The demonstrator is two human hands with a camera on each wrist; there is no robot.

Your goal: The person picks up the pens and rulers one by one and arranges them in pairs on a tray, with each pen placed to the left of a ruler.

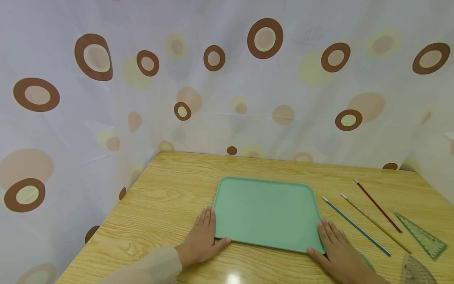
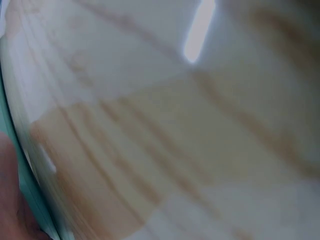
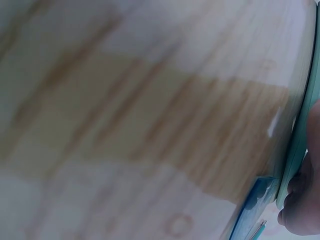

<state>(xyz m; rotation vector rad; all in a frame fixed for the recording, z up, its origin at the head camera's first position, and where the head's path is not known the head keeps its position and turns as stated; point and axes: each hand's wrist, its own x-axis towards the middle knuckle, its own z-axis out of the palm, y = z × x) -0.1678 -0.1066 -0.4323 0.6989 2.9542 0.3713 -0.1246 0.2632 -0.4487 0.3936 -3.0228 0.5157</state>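
Observation:
A plain green tray (image 1: 266,213) lies flat on the wooden table. Along its left edge rests my left hand (image 1: 202,240), fingers straight, the thumb reaching to the near left corner. On the opposite side my right hand (image 1: 337,250) touches the right edge, also with straight fingers, its thumb at the near right corner. Both wrist views catch only a strip of the tray's edge (image 2: 35,200) and part of a thumb or fingers. Partly hidden under the right hand is a green curved piece (image 1: 367,260); its kind cannot be made out.
Right of the tray lie a blue pencil (image 1: 356,226), a yellowish pencil (image 1: 376,223) and a red pencil (image 1: 378,206). Beyond them are a green set square (image 1: 422,235) and a clear protractor (image 1: 416,272), cut off by the frame. A spotted curtain (image 1: 220,90) hangs behind the table.

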